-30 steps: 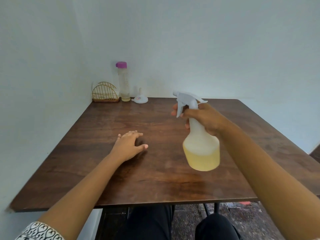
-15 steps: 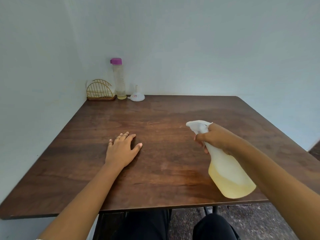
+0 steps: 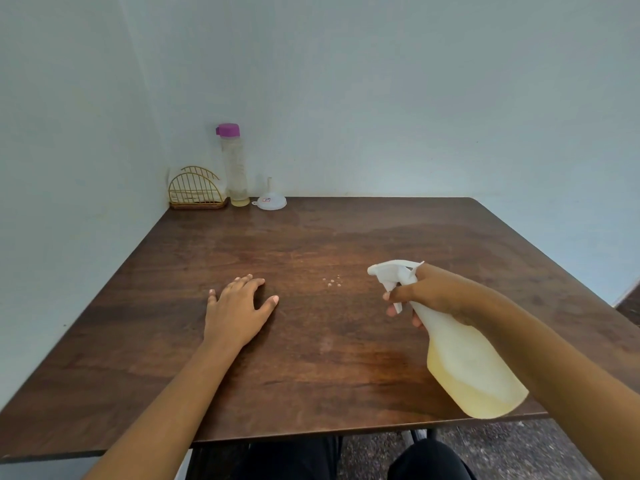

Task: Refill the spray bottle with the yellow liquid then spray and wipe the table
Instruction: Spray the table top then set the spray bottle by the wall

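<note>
1. Spray bottle [image 3: 464, 358] is held above the near right part of the table [image 3: 311, 393], off the wood. The right hand [image 3: 433, 292] grips it, fingers curled round its neck and over the trigger.
2. Its long axis slants, with the base toward the person and the table's near edge. The nozzle is aimed left and away, at the middle of the tabletop.
3. A small cluster of droplets [image 3: 332, 281] lies on the wood just beyond the nozzle, between the two hands.
4. The left hand [image 3: 235, 313] rests flat on the table, fingers straight and spread, holding nothing, well apart from the bottle.
5. The bottle is translucent white with a white trigger head. Pale yellow liquid fills its lower part, so the refill looks done and spraying seems the step in hand.
6. For wiping, the wire holder [image 3: 197, 188] in the far left corner, with something pale inside, lies nearer the left hand.
</note>
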